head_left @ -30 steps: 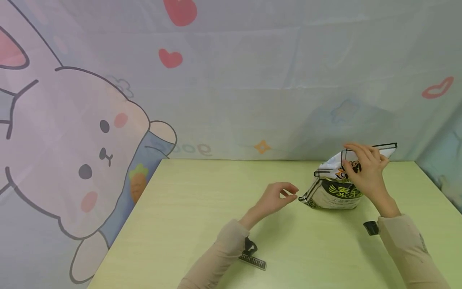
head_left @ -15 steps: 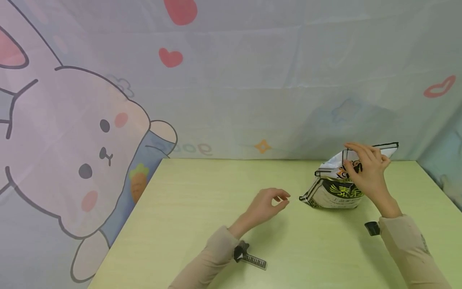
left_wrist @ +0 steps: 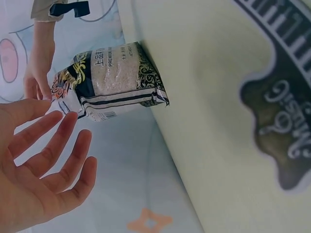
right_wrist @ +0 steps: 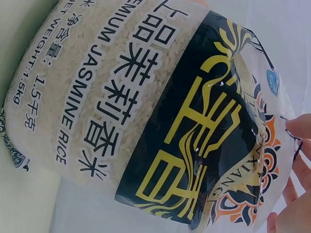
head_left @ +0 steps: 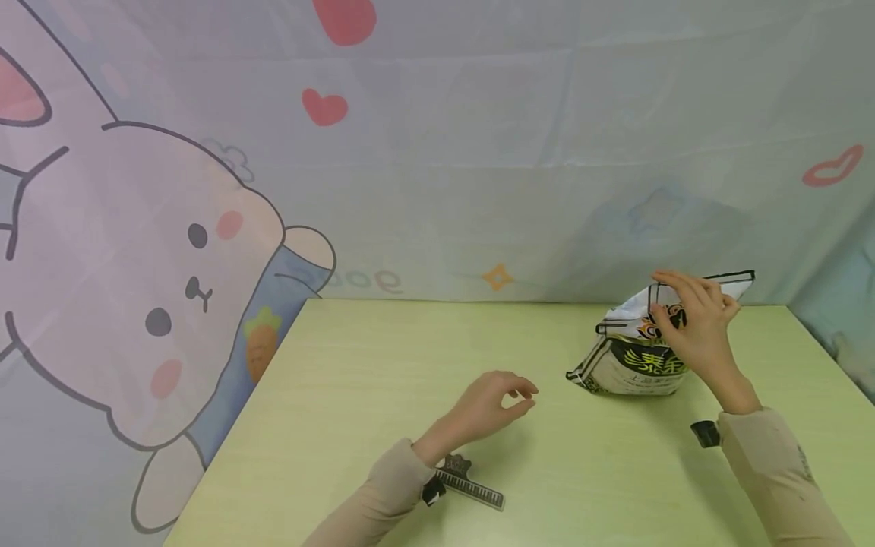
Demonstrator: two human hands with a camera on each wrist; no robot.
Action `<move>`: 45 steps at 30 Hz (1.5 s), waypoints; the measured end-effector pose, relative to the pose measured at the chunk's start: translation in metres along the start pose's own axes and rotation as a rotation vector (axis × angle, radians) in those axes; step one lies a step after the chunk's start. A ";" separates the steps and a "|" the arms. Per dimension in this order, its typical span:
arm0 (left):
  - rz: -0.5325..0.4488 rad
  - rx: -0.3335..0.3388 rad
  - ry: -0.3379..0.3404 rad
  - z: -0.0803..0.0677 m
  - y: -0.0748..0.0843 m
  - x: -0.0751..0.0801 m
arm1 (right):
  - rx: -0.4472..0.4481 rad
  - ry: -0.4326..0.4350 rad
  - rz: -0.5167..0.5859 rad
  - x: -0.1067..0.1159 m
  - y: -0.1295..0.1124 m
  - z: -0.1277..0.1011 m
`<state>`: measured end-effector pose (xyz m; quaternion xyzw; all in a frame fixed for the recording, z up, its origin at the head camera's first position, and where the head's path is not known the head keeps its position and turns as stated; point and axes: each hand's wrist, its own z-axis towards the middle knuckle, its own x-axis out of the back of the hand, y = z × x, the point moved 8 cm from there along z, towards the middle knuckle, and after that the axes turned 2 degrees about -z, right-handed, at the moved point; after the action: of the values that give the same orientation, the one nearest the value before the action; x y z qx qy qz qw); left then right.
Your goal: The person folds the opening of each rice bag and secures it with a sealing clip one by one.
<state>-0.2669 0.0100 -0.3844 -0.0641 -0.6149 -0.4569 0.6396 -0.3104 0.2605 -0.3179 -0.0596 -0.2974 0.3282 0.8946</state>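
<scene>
A bag of jasmine rice (head_left: pixel 642 371) stands on the right part of the table, its white top creased and leaning. My right hand (head_left: pixel 706 334) pinches that top edge between thumb and fingers. In the right wrist view, the rice bag (right_wrist: pixel 146 107) shows grains through a clear front, with the fingers (right_wrist: pixel 303 170) at its top. My left hand (head_left: pixel 481 406) hovers over the table, left of the bag, fingers loosely curved around nothing. Beneath its wrist lies a flat piano-key piece with "Music" lettering (head_left: pixel 472 488), possibly a clip, partly hidden by the wrist camera; the left wrist view shows its lettering (left_wrist: pixel 286 119).
The pale green table (head_left: pixel 355 365) ends at the back against a hanging cloth (head_left: pixel 444 190) printed with a rabbit and hearts. Dark wrist mounts (head_left: pixel 706 434) stick out from both sleeves.
My left hand has drawn away from the bag, toward the lower left, and more of the piano-key piece shows. My right hand and the rice bag stay in place.
</scene>
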 end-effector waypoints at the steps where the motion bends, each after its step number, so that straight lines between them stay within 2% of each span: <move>1: 0.009 0.000 -0.006 -0.002 0.000 0.000 | -0.001 -0.002 0.001 0.000 0.000 0.000; 11: 0.032 0.029 -0.044 -0.020 -0.009 -0.001 | -0.005 0.004 -0.002 -0.001 0.004 -0.003; 20: 0.041 0.035 -0.160 -0.033 -0.019 -0.008 | -0.004 -0.005 -0.008 0.000 0.004 -0.003; 32: 0.018 0.066 -0.272 -0.054 -0.036 -0.013 | 0.001 -0.027 -0.010 0.000 0.002 -0.002; 40: -0.023 0.107 -0.298 -0.068 -0.050 -0.013 | 0.017 -0.019 -0.014 0.000 0.002 -0.001; 45: -0.009 0.122 -0.311 -0.074 -0.058 -0.015 | 0.017 -0.026 -0.012 -0.001 0.002 0.000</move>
<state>-0.2490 -0.0634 -0.4422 -0.0924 -0.7334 -0.4064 0.5371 -0.3117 0.2618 -0.3191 -0.0459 -0.3065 0.3263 0.8930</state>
